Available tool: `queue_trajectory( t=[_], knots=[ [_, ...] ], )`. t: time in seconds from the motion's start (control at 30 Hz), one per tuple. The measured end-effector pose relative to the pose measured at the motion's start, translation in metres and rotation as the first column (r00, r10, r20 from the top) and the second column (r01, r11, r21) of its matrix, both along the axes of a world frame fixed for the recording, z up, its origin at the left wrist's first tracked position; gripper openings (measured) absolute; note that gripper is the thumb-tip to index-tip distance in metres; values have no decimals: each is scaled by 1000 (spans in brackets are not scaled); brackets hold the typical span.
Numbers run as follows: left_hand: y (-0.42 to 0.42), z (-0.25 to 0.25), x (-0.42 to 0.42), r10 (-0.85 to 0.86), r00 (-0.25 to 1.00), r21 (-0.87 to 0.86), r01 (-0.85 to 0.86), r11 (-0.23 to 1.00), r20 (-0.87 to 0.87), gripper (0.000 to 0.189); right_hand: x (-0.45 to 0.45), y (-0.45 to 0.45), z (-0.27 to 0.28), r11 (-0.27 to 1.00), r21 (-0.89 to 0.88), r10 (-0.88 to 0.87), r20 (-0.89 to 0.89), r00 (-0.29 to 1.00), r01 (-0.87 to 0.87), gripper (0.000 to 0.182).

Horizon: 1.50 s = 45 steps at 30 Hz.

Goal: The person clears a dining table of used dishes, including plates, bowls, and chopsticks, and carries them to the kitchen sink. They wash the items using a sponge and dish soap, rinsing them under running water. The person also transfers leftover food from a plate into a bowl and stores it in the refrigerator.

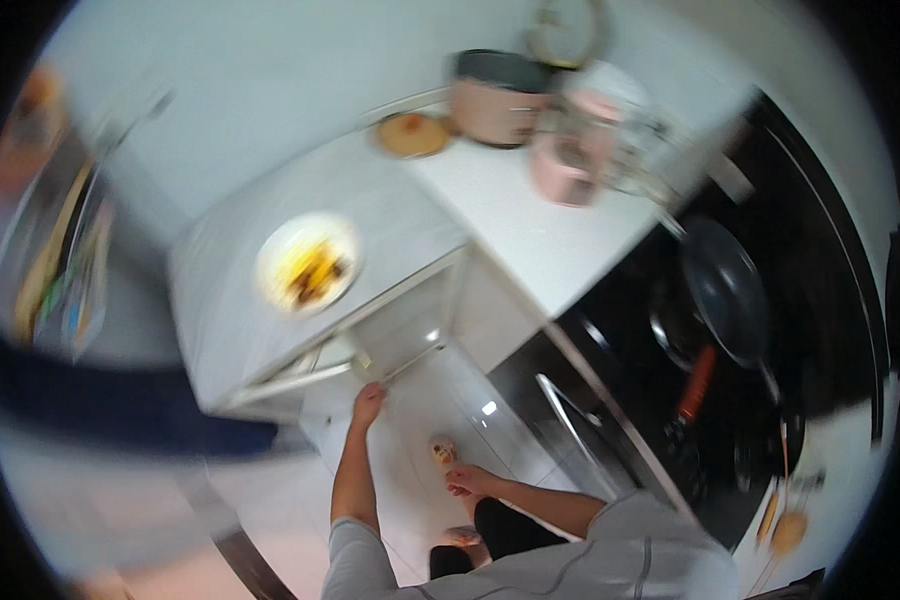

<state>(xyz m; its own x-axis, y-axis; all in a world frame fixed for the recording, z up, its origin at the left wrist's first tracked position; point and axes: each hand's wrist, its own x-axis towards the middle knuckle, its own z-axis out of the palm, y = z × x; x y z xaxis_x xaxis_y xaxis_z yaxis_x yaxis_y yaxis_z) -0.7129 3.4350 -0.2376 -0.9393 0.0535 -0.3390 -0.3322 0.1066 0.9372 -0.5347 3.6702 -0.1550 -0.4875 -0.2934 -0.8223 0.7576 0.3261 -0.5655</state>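
Observation:
My left hand (pixel 370 403) is at the edge of a white drawer or cabinet door (pixel 412 360) below the grey counter; its fingers look curled at that edge, but blur hides the exact grip. My right hand (pixel 471 481) hangs over the floor in front of my legs, fingers loosely curled, and I cannot tell whether anything is in it. On the grey countertop (pixel 217 277) sits a white plate (pixel 276 259) with yellow and brown food.
A dark pot (pixel 495 101), a round wooden lid or board (pixel 412 135) and a pink container (pixel 566 172) stand at the back. To the right, a frying pan (pixel 724 292) is on the black cooktop (pixel 607 300). Utensils (pixel 60 255) stand far left.

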Motion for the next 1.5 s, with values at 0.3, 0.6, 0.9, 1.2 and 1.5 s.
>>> queue_trajectory(
  t=[0.3,0.6,0.9,1.2,1.5],
  knots=[
    [-123,165,-119,-487,866,-271,445,854,-112,33,-62,-13,69,887,79,-419,-279,864,456,22],
    [-43,187,-68,-781,575,-345,804,484,245,30,37,-65,150,663,-11,-656,-491,573,749,21],
    [78,252,20,-917,-244,-239,915,-325,314,25,247,-89,153,290,416,-570,-648,505,862,27],
    [251,351,355,-703,-710,-34,704,-710,-42,28,490,-127,174,-286,465,-716,-685,136,838,28],
    [311,369,644,-380,-916,-67,390,-918,-127,29,729,-178,250,-723,413,-639,-705,-308,554,26]
  ],
)
